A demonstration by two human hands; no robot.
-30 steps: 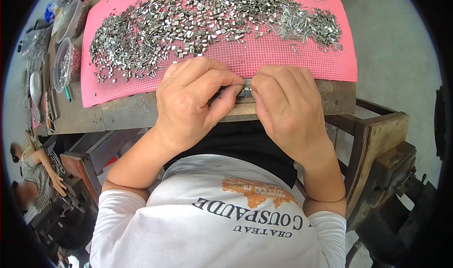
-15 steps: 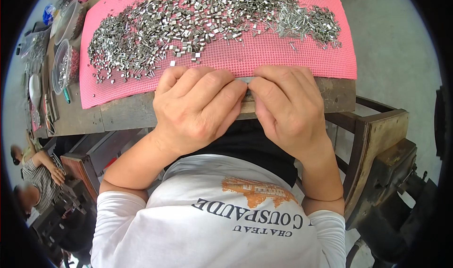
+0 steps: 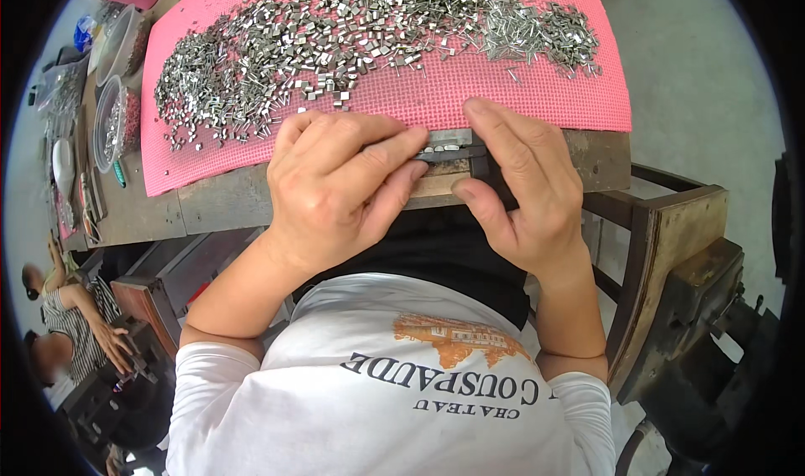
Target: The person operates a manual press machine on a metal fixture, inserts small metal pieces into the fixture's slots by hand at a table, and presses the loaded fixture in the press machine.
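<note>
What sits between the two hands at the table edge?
Head view: a narrow dark metal holder with small silver pieces in a row, gripped between left hand and right hand.

Just one head-worn fisheye cam here, looking steeply down and close over the workbench edge [image 3: 210, 204], pink mat [image 3: 503, 99] up top, edges bending.

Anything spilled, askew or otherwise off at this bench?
Nothing stands out. The small metal pieces lie in a loose heap, all on the pink mat. Both hands, left hand and right hand, grip a narrow metal strip at the table edge.
</note>
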